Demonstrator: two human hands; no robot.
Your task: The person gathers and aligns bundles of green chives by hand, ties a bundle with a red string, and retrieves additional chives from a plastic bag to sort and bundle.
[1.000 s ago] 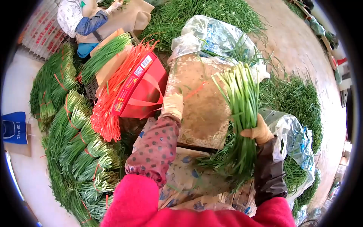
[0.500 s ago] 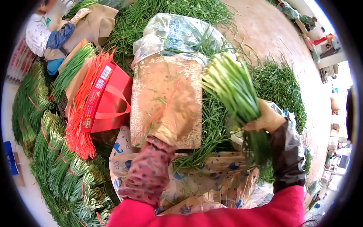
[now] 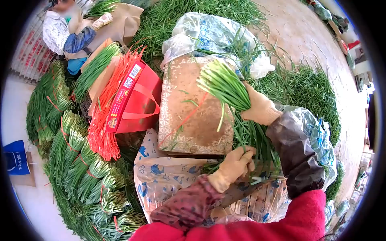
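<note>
Pink sleeves [image 3: 299,219] of mine come nearest, with a whale-printed sheet [image 3: 161,170] spread just beyond them. Over its far edge is my left hand [image 3: 235,165], its fingers curled close together beside the hanging leaves; whether they pinch any blades, I cannot tell. Half a second ago that hand was over the worn block [image 3: 211,126]; now it is off it, nearer me and to the right, leaving the red strip [image 3: 197,107] lying slantwise across the bare top, held by neither hand. My right hand [image 3: 259,105] is wrapped firmly round the bunch of green stalks [image 3: 227,86], which has swung left, so its pale ends are above the block's far right part (one stalk droops lower than the rest). With that, both hands are at the same greens, one gripping, the other down by the leaves. Left of the block stands a red bag [image 3: 149,82], more red strips [image 3: 104,124] heaped against it, and tied bundles [image 3: 86,160] farther left. Beyond the block sits a clear plastic bag [image 3: 201,34], then a loose green heap [image 3: 225,12]; at far left, a co-worker's hand [image 3: 102,21] rests by other stalks.
</note>
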